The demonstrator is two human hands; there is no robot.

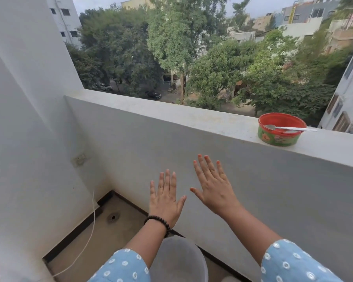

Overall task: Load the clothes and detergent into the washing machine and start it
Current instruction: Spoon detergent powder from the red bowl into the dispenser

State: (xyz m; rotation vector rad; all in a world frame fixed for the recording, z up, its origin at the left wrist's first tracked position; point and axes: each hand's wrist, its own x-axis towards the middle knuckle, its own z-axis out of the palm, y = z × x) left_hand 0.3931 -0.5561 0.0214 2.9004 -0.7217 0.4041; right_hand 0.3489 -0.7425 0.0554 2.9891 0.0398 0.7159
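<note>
Nearest the camera are two forearms in light blue sleeves (120, 267) dotted with white rings, reaching forward over a grey rounded thing (178, 259) at the bottom edge, too blurred to name. The left hand (165, 198), a black bead bracelet (158, 220) at its wrist, is spread flat with straight fingers and holds nothing. The right hand (213, 187), a little higher and further out, is likewise splayed and empty. Both show their backs to the camera and touch nothing, which reads as a display of bare hands before work starts rather than a reach.

Below them lies the balcony floor with a round floor drain (113, 217) near the corner, and a white cord (93, 216) hangs down the left wall from near a small wall socket (79, 160).

Further out, the white parapet wall (171, 115) carries a red-rimmed green tub (279, 130) on its ledge at the right, a metal spoon (289, 128) laid across its open top. Judging by the task, it likely holds detergent powder, kept handy with its scoop.

No washing machine or clothes are in view, so loading has not begun.

Beyond the parapet stand trees (192, 47), parked cars and buildings
</note>
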